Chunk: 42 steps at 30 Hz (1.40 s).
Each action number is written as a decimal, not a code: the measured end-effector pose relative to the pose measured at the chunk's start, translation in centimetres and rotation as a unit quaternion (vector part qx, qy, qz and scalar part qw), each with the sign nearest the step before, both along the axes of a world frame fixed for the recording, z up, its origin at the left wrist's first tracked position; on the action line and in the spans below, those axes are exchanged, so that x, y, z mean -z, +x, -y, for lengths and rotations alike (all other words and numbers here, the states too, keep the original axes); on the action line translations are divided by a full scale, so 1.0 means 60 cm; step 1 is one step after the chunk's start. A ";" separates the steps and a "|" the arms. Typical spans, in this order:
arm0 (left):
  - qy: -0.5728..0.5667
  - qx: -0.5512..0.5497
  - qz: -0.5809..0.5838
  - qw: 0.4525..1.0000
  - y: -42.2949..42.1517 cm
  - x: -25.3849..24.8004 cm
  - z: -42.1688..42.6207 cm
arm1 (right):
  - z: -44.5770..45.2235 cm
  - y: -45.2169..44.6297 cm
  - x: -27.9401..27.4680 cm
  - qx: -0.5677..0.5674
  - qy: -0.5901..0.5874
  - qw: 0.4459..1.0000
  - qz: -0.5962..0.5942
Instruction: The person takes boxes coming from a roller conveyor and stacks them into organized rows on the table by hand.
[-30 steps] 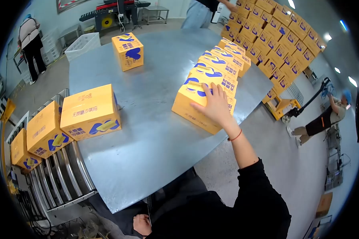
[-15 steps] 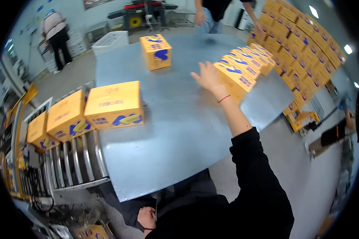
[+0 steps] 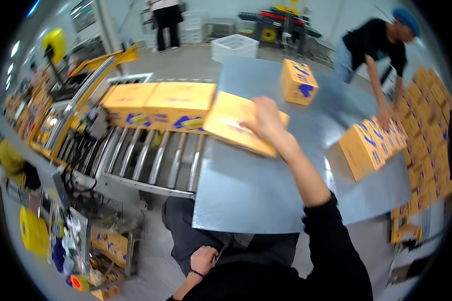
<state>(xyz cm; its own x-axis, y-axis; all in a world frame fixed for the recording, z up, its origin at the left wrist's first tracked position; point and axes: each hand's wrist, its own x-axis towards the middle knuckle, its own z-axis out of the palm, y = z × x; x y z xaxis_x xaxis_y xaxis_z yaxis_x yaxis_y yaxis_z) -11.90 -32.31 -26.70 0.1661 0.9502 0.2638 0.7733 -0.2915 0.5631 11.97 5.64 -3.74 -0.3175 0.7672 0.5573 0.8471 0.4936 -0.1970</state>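
Right hand (image 3: 267, 119) on yellow box (image 3: 228, 118) at left edge of table (image 3: 246, 195), thumb apart, other fingers bent (motion blur, so grip's hard to call). Left hand (image 3: 204, 259) below table's near edge, against dark trousers (image 3: 183, 231); fingers curled, can't tell if holding anything. Box row (image 3: 359, 153) on table's right side, co-worker's hand (image 3: 383, 119) at it. Two boxes (image 3: 181, 98) on rollers (image 3: 157, 158) left of table.

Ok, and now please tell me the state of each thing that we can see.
Right hand: on the angled box.
Angled box: askew, slightly blurred.
Left hand: at the lap, grip unclear.
Conveyor boxes: closed, side by side.
Lone box: upright, closed, apart.
Box row: lined up, co-worker's hand at it.
White crate: upright, open-topped.
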 end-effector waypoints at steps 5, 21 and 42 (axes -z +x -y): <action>-0.026 0.045 0.050 0.997 -0.009 0.009 0.003 | 0.187 0.001 -0.028 -0.102 -0.110 0.981 0.121; -0.015 0.039 -0.012 0.999 0.005 0.014 0.009 | 0.185 0.433 0.069 0.252 -0.190 0.946 0.069; -0.012 0.044 0.012 0.999 -0.003 0.016 0.005 | -0.034 0.160 -0.018 -0.060 -0.072 0.996 -0.004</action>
<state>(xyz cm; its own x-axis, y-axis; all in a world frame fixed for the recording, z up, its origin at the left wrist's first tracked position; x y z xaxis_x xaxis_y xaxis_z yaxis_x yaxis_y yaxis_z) -12.10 -32.60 -27.68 0.2434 0.9383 0.2455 0.7312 -0.3438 0.5891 21.55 7.69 -2.65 -0.4083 0.7953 0.4480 0.7812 0.5583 -0.2792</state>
